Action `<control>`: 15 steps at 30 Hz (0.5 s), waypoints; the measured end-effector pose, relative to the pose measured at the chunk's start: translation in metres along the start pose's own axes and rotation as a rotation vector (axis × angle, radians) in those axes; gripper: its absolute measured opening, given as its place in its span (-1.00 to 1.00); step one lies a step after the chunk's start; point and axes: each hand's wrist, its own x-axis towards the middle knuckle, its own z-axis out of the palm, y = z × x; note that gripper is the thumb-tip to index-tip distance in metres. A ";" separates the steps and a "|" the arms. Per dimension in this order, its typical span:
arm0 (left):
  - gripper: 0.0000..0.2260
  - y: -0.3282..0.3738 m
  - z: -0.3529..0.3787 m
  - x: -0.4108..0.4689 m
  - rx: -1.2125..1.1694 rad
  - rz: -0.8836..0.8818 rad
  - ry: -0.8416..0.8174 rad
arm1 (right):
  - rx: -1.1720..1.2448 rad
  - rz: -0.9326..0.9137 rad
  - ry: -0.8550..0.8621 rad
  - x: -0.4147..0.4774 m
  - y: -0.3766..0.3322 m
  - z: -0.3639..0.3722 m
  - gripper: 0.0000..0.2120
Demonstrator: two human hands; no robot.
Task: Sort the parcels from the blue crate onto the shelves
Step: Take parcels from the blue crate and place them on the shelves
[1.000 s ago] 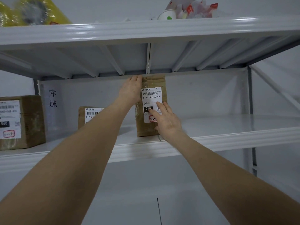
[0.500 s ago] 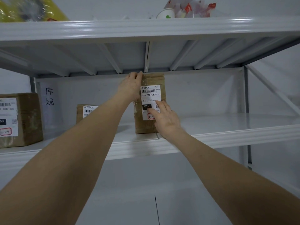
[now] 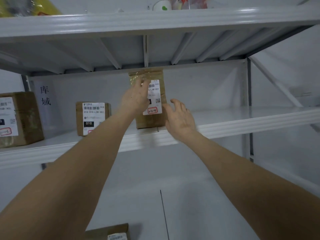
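A tall brown parcel with a white label stands upright on the middle shelf, reaching almost to the shelf above. My left hand hovers in front of its upper left, fingers relaxed, covering part of the label. My right hand is open just off the parcel's right edge, fingers spread, holding nothing. The blue crate is out of view.
Two more labelled brown parcels stand on the same shelf, one near the left hand and a larger one at the far left. Another parcel shows at the bottom edge. The top shelf holds bags and a cup.
Both hands have come off the tall parcel: the left dropped from its top corner, the right pulled back from the label to the right. The parcel stays upright.
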 end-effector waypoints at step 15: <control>-0.56 0.236 0.058 -0.228 -0.205 0.008 -0.331 | 0.009 0.158 -0.353 -0.274 0.146 -0.050 -0.54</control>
